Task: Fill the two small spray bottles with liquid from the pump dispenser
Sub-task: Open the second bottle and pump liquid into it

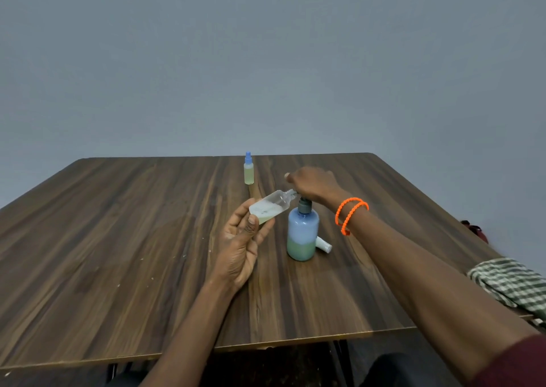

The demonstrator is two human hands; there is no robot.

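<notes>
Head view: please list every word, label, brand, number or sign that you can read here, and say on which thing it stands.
None can be read.
Pump bottle: plain blue, no label shows.
Open spray bottle, held tilted by the left hand: clear, only faint marks, too blurred to read.
Capped spray bottle: no print shows.
Checked cloth: pattern only.

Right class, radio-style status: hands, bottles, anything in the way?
Left hand holds open bottle tilted, neck at pump. Right hand presses pump dispenser. Capped spray bottle stands behind, filled. White cap lies behind the dispenser; nothing blocking.
</notes>
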